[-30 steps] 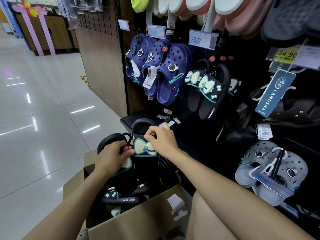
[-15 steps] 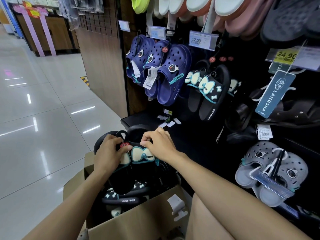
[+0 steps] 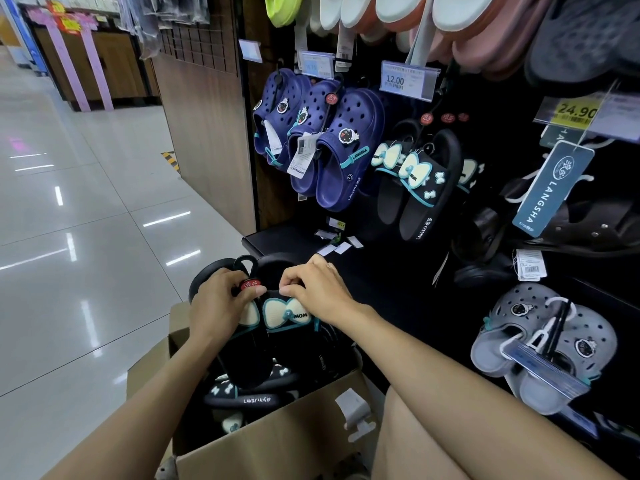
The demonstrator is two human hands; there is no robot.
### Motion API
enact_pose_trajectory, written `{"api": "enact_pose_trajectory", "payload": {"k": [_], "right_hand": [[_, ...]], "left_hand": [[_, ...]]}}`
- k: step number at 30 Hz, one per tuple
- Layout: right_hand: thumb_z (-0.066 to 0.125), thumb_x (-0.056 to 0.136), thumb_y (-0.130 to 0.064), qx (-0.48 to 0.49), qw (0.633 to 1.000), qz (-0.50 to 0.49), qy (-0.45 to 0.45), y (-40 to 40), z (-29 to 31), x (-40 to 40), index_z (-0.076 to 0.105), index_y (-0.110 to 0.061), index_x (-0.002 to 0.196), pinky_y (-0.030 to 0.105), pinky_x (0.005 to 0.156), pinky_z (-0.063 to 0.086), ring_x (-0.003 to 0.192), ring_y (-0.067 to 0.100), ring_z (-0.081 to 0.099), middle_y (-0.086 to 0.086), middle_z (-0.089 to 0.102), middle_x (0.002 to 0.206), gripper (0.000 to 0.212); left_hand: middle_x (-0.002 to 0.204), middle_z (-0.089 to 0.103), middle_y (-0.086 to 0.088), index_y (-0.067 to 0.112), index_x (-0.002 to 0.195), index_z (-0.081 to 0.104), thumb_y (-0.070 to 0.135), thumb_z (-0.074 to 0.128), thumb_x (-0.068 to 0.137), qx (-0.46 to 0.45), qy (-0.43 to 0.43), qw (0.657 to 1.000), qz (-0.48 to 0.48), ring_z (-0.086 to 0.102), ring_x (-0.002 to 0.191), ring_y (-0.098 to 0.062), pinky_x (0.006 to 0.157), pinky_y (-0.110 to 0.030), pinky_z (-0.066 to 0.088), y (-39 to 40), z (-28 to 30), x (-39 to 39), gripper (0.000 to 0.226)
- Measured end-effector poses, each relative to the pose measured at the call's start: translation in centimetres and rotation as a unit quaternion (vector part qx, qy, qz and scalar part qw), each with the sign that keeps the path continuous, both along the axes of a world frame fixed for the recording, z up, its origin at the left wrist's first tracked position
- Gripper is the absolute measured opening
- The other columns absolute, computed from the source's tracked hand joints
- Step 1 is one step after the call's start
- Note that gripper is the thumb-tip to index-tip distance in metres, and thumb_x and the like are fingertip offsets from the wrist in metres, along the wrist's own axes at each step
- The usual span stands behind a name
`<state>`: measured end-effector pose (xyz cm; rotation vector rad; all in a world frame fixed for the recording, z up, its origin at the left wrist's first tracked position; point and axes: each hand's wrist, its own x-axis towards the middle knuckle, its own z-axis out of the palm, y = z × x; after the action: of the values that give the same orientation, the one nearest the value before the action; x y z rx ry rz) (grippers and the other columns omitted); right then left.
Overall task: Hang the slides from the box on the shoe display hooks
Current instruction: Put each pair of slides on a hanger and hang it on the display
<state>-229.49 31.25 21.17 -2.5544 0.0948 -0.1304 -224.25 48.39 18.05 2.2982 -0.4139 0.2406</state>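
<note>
A pair of black slides [image 3: 277, 327] with cream bows and teal trim is held upright above an open cardboard box [image 3: 277, 441]. My left hand [image 3: 218, 303] grips the left slide, its thumb on a round red tag by the black hanger loop. My right hand [image 3: 318, 289] pinches the top of the right slide's strap. More black slides [image 3: 249, 396] lie inside the box. An identical pair [image 3: 415, 181] hangs on the dark display wall above and to the right, under a 12.00 price tag [image 3: 405, 79].
Navy clogs [image 3: 325, 140] hang left of the hung slides, grey clogs [image 3: 547, 344] lower right, pale slides along the top row. A black ledge [image 3: 277, 239] with loose paper tags sits behind the box. A wooden panel [image 3: 207, 126] borders the display; glossy tiled floor spreads left.
Both hands have drawn closer together on the pair of slides, lifting it slightly. My right hand's fingers have shifted onto the strap top beside the red tag.
</note>
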Motion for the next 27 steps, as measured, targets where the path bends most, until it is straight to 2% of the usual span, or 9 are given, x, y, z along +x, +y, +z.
{"api": "enact_pose_trajectory", "payload": {"k": [4,9,13,15,16,18,22,24,27], "right_hand": [[0.064,0.094,-0.031,-0.048,0.998,0.045,0.008,0.0,0.2,-0.3,0.073,-0.027,0.102,0.024,0.089,0.028,0.099,0.018,0.038,0.0,0.044,0.101,0.013],[0.063,0.094,-0.034,-0.054,0.997,0.047,0.031,0.1,-0.6,-0.2,0.072,-0.029,0.102,0.027,0.089,0.032,0.107,0.026,0.044,0.001,0.045,0.104,0.012],[0.06,0.096,-0.033,-0.063,0.996,0.051,0.025,-0.3,-0.6,-0.1,0.071,-0.026,0.106,0.026,0.091,0.03,0.097,0.013,0.035,-0.001,0.047,0.099,0.016],[0.062,0.094,-0.037,-0.068,0.996,0.048,0.03,-0.2,-1.0,0.2,0.07,-0.032,0.098,0.033,0.1,0.038,0.102,0.018,0.043,0.0,0.054,0.1,0.01],[0.062,0.093,-0.039,-0.072,0.996,0.045,0.034,-0.2,-1.2,0.4,0.069,-0.035,0.094,0.039,0.101,0.041,0.105,0.023,0.047,0.001,0.057,0.1,0.008],[0.062,0.093,-0.036,-0.082,0.995,0.051,0.028,-0.2,-1.4,0.7,0.069,-0.032,0.093,0.041,0.099,0.042,0.107,0.022,0.051,0.0,0.062,0.1,0.008],[0.063,0.093,-0.033,0.013,0.998,0.05,-0.025,-0.2,-0.7,0.7,0.067,-0.028,0.097,0.04,0.084,0.052,0.087,0.012,0.06,-0.01,0.066,0.095,0.008],[0.062,0.093,-0.034,0.072,0.995,0.054,-0.043,0.1,-0.8,0.8,0.066,-0.029,0.1,0.04,0.082,0.054,0.082,0.011,0.06,-0.011,0.067,0.096,0.009],[0.063,0.091,-0.035,0.153,0.984,0.051,-0.079,0.4,-0.8,1.3,0.068,-0.028,0.098,0.039,0.082,0.055,0.077,0.003,0.06,-0.009,0.07,0.093,0.011]], "left_hand": [[0.067,0.047,0.003,0.027,0.055,0.043,0.038,0.073,0.082,-0.026,-0.002,1.0,-0.008,0.045,0.062,-0.014,0.054,-0.03,0.029,0.2,0.1,0.2,0.042],[0.069,0.044,0.003,0.024,0.054,0.041,0.033,0.074,0.083,-0.043,-0.003,0.999,-0.013,0.043,0.062,-0.011,0.055,-0.027,0.029,0.2,0.2,0.3,0.044],[0.069,0.047,0.001,0.023,0.054,0.044,0.035,0.075,0.081,-0.047,0.004,0.999,-0.006,0.049,0.065,-0.018,0.057,-0.032,0.033,0.3,-0.1,0.6,0.043],[0.075,0.052,0.001,0.027,0.055,0.045,0.038,0.075,0.08,-0.038,0.006,0.999,0.0,0.053,0.07,-0.019,0.058,-0.032,0.033,0.3,-0.3,0.6,0.04],[0.078,0.054,0.002,0.029,0.056,0.047,0.039,0.075,0.08,-0.034,0.004,0.999,0.0,0.054,0.072,-0.018,0.058,-0.03,0.032,0.2,-0.3,0.5,0.038],[0.081,0.055,0.002,0.03,0.057,0.048,0.04,0.074,0.081,-0.026,-0.004,1.0,0.002,0.051,0.071,-0.013,0.057,-0.025,0.03,0.1,-0.2,0.5,0.036],[0.085,0.055,0.004,0.022,0.066,0.061,0.041,0.074,0.08,-0.018,-0.014,1.0,-0.001,0.049,0.074,-0.011,0.058,-0.025,0.031,0.0,-0.1,0.6,0.027],[0.086,0.055,0.006,0.022,0.069,0.064,0.042,0.074,0.08,-0.014,-0.017,1.0,-0.008,0.051,0.076,-0.013,0.06,-0.028,0.033,-0.1,0.0,0.4,0.025],[0.083,0.052,0.011,0.027,0.068,0.062,0.042,0.074,0.08,-0.005,-0.009,0.999,-0.033,0.049,0.074,-0.007,0.059,-0.024,0.03,-0.5,0.0,0.3,0.022]]}}
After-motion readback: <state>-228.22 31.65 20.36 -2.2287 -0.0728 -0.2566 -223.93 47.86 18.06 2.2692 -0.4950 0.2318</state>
